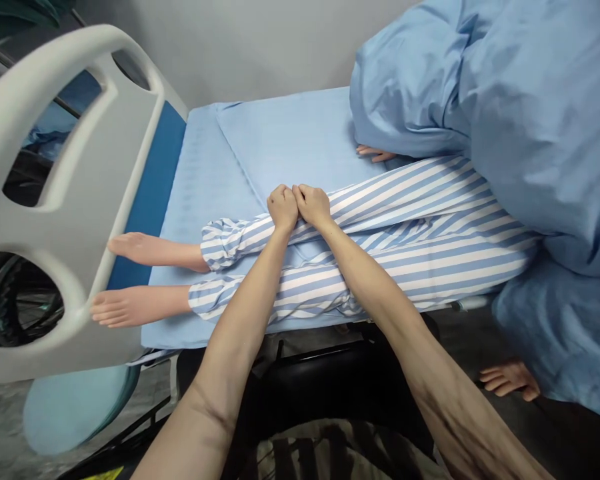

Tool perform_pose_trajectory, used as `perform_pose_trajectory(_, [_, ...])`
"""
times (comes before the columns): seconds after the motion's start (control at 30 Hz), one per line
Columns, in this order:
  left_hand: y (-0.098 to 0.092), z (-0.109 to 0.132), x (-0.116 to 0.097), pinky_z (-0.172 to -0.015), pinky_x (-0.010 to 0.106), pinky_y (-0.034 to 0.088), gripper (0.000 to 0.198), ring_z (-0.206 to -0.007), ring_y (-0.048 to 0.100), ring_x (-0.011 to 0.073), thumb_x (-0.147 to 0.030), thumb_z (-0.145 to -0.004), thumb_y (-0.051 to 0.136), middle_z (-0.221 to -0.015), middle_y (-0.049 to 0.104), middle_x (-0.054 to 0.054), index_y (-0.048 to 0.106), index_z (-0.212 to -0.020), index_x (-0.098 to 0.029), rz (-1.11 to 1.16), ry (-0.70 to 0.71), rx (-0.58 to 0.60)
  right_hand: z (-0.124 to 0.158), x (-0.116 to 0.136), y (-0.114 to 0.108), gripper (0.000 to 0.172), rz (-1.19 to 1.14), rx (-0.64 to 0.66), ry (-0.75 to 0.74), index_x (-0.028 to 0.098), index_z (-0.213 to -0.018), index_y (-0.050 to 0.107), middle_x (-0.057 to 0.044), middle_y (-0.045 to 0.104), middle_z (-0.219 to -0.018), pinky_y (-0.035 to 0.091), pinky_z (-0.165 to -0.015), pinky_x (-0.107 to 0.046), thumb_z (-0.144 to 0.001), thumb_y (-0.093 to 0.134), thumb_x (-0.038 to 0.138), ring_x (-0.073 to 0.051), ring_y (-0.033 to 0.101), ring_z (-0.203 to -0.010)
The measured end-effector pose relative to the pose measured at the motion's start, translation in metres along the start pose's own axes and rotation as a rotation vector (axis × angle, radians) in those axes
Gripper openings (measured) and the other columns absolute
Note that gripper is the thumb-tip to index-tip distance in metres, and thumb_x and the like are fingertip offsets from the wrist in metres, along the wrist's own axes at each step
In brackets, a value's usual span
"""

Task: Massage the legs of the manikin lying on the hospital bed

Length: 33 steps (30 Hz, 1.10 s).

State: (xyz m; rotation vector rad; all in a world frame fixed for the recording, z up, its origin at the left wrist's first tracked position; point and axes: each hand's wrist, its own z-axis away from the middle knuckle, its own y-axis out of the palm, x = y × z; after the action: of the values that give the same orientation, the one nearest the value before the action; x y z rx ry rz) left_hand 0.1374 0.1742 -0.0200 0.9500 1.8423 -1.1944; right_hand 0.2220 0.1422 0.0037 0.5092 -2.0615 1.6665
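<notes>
My left hand [283, 207] and my right hand [312, 204] are both closed, side by side and touching at the thumbs. They rest at the far leg of the blue-and-white striped trousers [405, 200], around the shin or knee. The curled fingers are turned away from me, so I cannot make out what they hold, if anything. A manikin-like figure wears the trousers and lies on its back, its bare feet [115, 307] pointing left. The near trouser leg passes beneath my forearms. The far cuff [223, 243] is bunched above the ankle.
A light blue sheet [290, 127] covers the bed. A large blue quilt [540, 120] lies over the figure's upper body, with a hand [513, 380] hanging out at the near side. The white footboard [100, 160] stands left, a round teal stool [75, 407] below it.
</notes>
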Motion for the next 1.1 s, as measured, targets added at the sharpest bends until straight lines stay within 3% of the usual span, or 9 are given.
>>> perform_pose_trajectory(0.13, [-0.002, 0.002, -0.005, -0.063, 0.026, 0.032, 0.033, -0.056, 0.036, 0.0117, -0.024, -0.083, 0.04, -0.049, 0.035, -0.002, 0.033, -0.051, -0.02, -0.075, 0.002, 0.031, 0.003, 0.009, -0.024, 0.045, 0.115, 0.015, -0.077, 0.016, -0.092, 0.064, -0.009, 0.067, -0.087, 0.032, -0.069, -0.024, -0.098, 0.026, 0.039, -0.017, 0.058, -0.081])
perform_pose_trajectory(0.27, [-0.005, 0.004, -0.01, -0.062, 0.026, 0.031, 0.032, -0.057, 0.039, 0.0121, -0.026, -0.084, 0.037, -0.052, 0.042, -0.001, 0.036, -0.053, -0.019, -0.148, -0.003, 0.081, 0.003, 0.009, -0.041, 0.043, 0.16, 0.017, -0.171, 0.016, -0.092, 0.065, -0.008, 0.067, -0.087, 0.029, -0.067, -0.023, -0.097, 0.03, 0.04, -0.016, 0.057, -0.079])
perform_pose_trajectory(0.57, [-0.004, 0.006, -0.019, -0.062, 0.026, 0.031, 0.025, -0.059, 0.043, 0.0128, -0.017, -0.076, 0.038, -0.055, 0.048, 0.0, 0.042, -0.052, -0.02, -0.187, 0.035, 0.137, -0.001, -0.024, -0.01, 0.045, -0.004, -0.063, -0.019, 0.019, -0.075, 0.064, -0.004, 0.063, -0.071, 0.024, -0.06, -0.024, -0.096, 0.031, 0.042, -0.013, 0.052, -0.068])
perform_pose_trajectory(0.8, [0.012, 0.006, -0.043, -0.058, 0.023, 0.034, 0.024, -0.054, 0.044, 0.0109, -0.016, -0.077, 0.034, -0.052, 0.045, -0.002, 0.042, -0.055, -0.02, 0.147, -0.007, 0.071, -0.005, -0.026, -0.016, 0.048, -0.204, -0.144, -0.021, 0.019, -0.065, 0.055, 0.0, 0.055, -0.061, 0.028, -0.06, -0.023, -0.096, 0.029, 0.045, -0.011, 0.046, -0.06])
perform_pose_trajectory(1.1, [0.02, 0.023, -0.035, -0.06, 0.028, 0.025, 0.028, -0.06, 0.046, 0.015, -0.023, -0.084, 0.038, -0.058, 0.052, 0.002, 0.042, -0.057, -0.02, -0.24, 0.026, 0.165, -0.004, -0.033, -0.015, 0.049, -0.382, -0.195, -0.059, 0.019, -0.057, 0.041, 0.002, 0.043, -0.054, 0.029, -0.055, -0.022, -0.093, 0.029, 0.051, -0.01, 0.039, -0.055])
